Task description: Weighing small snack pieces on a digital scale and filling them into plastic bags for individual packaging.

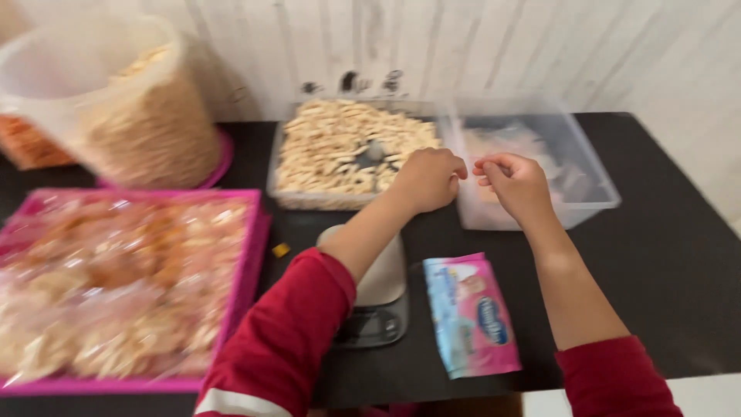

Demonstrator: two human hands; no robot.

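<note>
My left hand (427, 179) and my right hand (515, 184) are raised close together above the black table (664, 255), fingers curled and pinched toward each other. Whether something thin sits between the fingertips is lost to blur. They hover over the gap between a clear tray of pale snack sticks (349, 150) and a clear plastic box (540, 166) with packets inside. Both sleeves are red. A small kitchen scale (377, 297) stands under my left forearm.
A pink tray (127, 289) holds several filled clear bags at the left. A large clear tub of snacks (123, 100) stands at the back left. A blue and pink wipes pack (471, 315) lies beside the scale. A white wall runs behind.
</note>
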